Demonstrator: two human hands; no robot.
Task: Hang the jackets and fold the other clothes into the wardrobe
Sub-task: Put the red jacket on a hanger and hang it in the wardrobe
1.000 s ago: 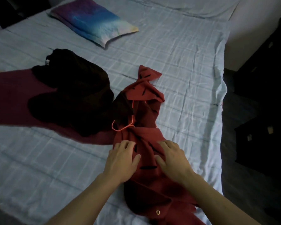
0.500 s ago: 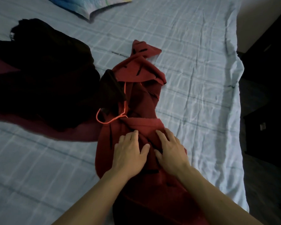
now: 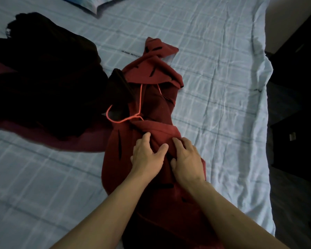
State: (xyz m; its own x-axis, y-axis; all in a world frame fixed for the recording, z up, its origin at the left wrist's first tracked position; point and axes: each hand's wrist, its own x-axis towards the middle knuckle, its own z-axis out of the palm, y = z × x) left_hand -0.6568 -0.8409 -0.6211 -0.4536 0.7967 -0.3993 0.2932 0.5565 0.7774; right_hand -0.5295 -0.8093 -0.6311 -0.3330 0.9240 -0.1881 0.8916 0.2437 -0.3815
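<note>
A red jacket [image 3: 151, 97] with dark slits lies bunched lengthwise on the bed, a thin orange hanger [image 3: 126, 119] sticking out near its middle. My left hand [image 3: 147, 155] and my right hand [image 3: 187, 159] rest side by side on the jacket's lower part, palms down, fingers spread and a little bent into the fabric. A heap of black clothes [image 3: 43, 74] lies to the left, on top of a maroon garment [image 3: 75, 142].
The bed carries a pale blue checked sheet [image 3: 214, 60]. A colourful pillow [image 3: 97, 2] shows at the top edge. Dark furniture [image 3: 298, 108] stands along the right, past the bed's edge, with dark floor below it.
Both hands slid forward up the jacket and came closer together. The view tipped down and moved in, so the pillow is now mostly out of frame.
</note>
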